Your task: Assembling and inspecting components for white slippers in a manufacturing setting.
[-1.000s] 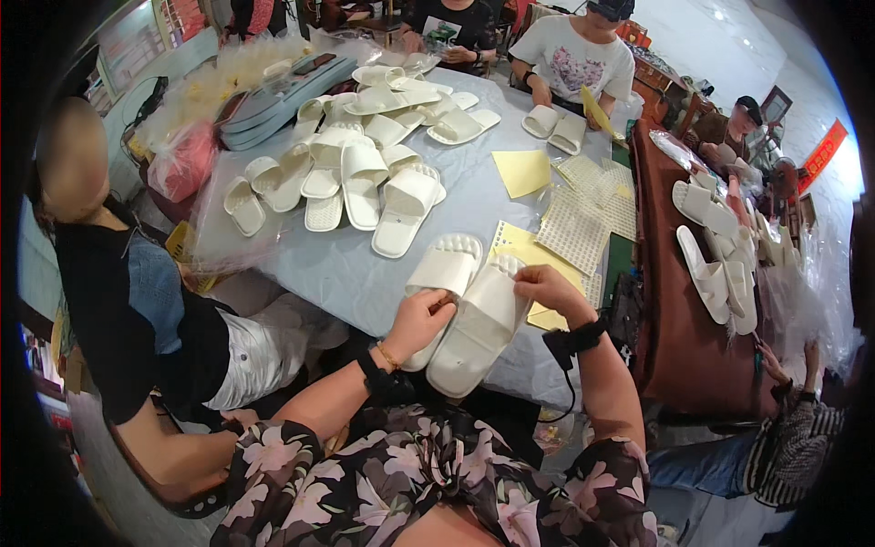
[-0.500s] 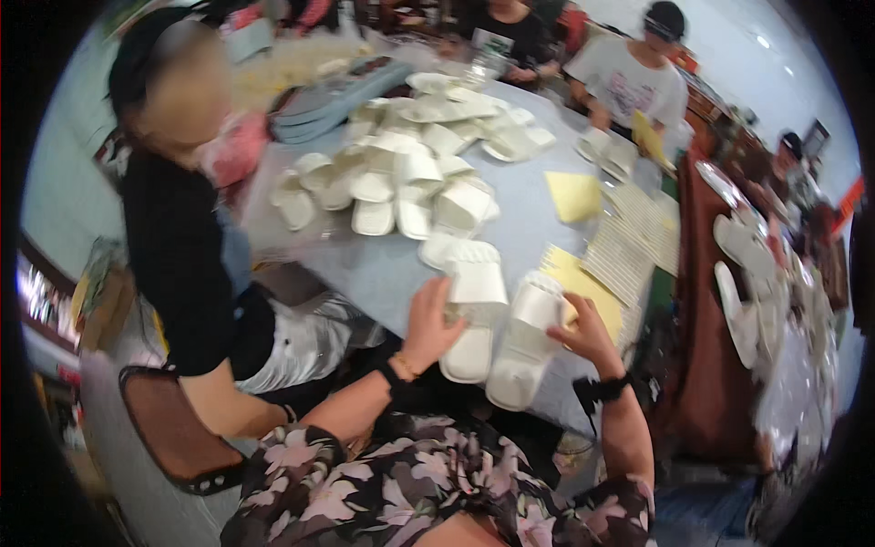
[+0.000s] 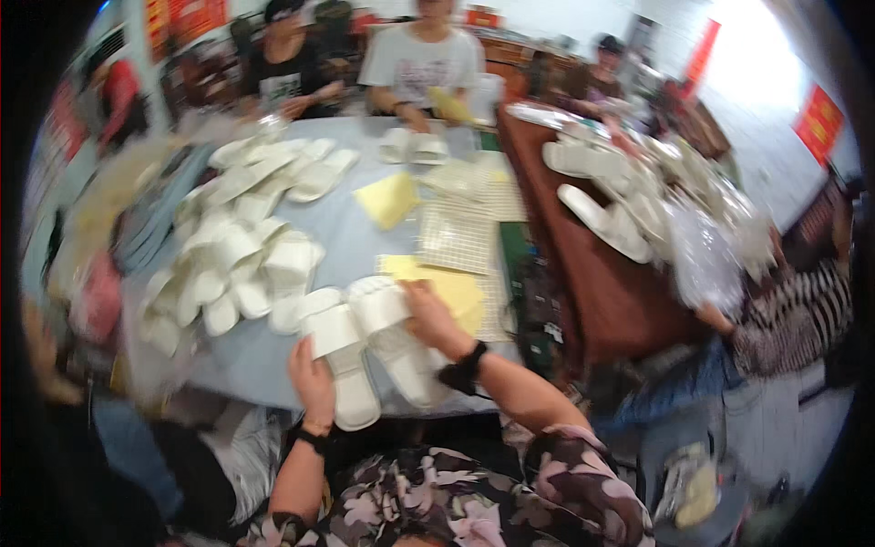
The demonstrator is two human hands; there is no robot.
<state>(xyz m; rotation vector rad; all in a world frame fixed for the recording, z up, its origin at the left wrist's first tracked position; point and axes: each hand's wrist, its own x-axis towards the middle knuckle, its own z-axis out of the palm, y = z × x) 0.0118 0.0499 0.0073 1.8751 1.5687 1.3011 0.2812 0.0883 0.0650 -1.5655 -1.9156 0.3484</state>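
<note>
Two white slippers lie side by side, toes away from me, at the near edge of the grey-blue table (image 3: 355, 246). My left hand (image 3: 313, 378) grips the outer side of the left slipper (image 3: 355, 394), beside its strap. My right hand (image 3: 432, 316) is closed on the strap side of the right slipper (image 3: 407, 363), with some fingers hidden. Another white slipper (image 3: 321, 299) lies partly under the left one's toe end. Left of these is a heap of white slippers (image 3: 232, 251). Just beyond my right hand are yellow sheets (image 3: 456, 296).
Gridded sheets of pale stickers (image 3: 456, 235) and a yellow sheet (image 3: 387, 201) lie farther up the table. To the right, a brown-covered table (image 3: 602, 305) holds slippers and clear plastic bags (image 3: 702, 251). Across from me a person in a white shirt (image 3: 424, 64) handles a slipper pair (image 3: 412, 146).
The view has swung to the right, bringing more of the brown-covered table into sight. Both hands stay at the same slipper pair, and the right hand now sits closer against the right slipper's strap.
</note>
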